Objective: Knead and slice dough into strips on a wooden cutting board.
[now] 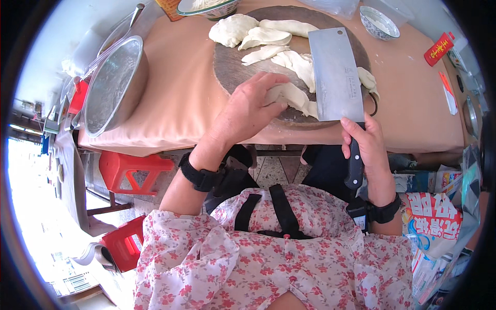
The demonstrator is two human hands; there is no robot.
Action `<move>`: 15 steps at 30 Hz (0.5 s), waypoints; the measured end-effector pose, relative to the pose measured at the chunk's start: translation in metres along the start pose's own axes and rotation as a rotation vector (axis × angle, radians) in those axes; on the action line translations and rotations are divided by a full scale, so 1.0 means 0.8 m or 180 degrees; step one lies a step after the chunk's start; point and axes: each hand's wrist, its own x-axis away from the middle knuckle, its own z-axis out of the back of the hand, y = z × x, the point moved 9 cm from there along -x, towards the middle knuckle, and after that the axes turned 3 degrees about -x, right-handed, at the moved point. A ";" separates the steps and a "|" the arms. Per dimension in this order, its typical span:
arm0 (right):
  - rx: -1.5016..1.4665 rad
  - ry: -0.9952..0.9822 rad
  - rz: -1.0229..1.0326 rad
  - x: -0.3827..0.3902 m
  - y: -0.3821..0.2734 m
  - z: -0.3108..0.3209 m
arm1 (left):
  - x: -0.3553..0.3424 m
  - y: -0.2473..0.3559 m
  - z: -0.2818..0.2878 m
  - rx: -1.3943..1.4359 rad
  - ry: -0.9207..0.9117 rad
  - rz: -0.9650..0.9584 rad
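Observation:
My left hand [247, 105] curls its fingers round the near end of a strip of pale dough [295, 97], which lies on a round dark wooden cutting board [231, 66]. In my right hand [370, 144] is the black handle of a wide cleaver [335, 72]. Its blade lies broadside to view over the right part of the board, just right of the dough strip, and hides some dough behind it. Farther back on the board sit a lump of dough [233, 30] and several long pieces. One more dough piece [367, 80] shows past the blade's right edge.
A large metal basin [116, 85] stands on the table's left. Behind the board are a bowl [209, 9] with white contents and a small patterned bowl [380, 23]. At the right lie a red packet [439, 49] and an orange-and-white knife-like item [447, 92]. A red stool [132, 170] stands below left.

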 end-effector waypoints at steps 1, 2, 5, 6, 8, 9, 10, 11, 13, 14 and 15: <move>-0.0004 -0.0005 0.0000 0.000 -0.001 -0.001 | 0.001 0.006 0.000 -0.0156 0.0068 -0.0147; 0.0000 -0.0007 -0.0002 0.001 -0.001 -0.001 | 0.002 0.011 0.000 -0.0311 0.0135 -0.0292; 0.0011 0.0004 0.0037 0.001 -0.001 -0.001 | -0.001 0.006 -0.009 -0.0556 0.0030 -0.0343; 0.0020 0.0018 0.0079 0.001 -0.003 -0.001 | -0.003 0.003 -0.011 -0.0552 0.0031 -0.0342; -0.0047 -0.0001 0.0114 0.006 -0.005 -0.002 | -0.007 -0.002 -0.012 -0.0525 0.0058 -0.0383; -0.0119 -0.0020 0.0150 0.008 -0.007 -0.003 | -0.009 -0.002 -0.012 -0.0514 0.0056 -0.0386; -0.0112 -0.0012 0.0147 0.010 -0.006 -0.001 | -0.011 -0.002 -0.012 -0.0528 0.0006 -0.0367; -0.0200 0.0088 0.0292 0.013 -0.011 0.004 | -0.012 -0.002 -0.012 -0.0546 -0.0048 -0.0347; -0.0286 0.0197 0.0435 0.018 -0.017 0.012 | -0.012 -0.006 -0.008 -0.0537 0.0014 -0.0378; -0.0209 0.0190 0.0457 0.020 -0.022 0.011 | -0.011 -0.007 -0.002 -0.0540 0.0091 -0.0400; -0.0132 0.0181 0.0479 0.022 -0.025 0.011 | -0.011 -0.012 0.002 -0.0543 0.0093 -0.0396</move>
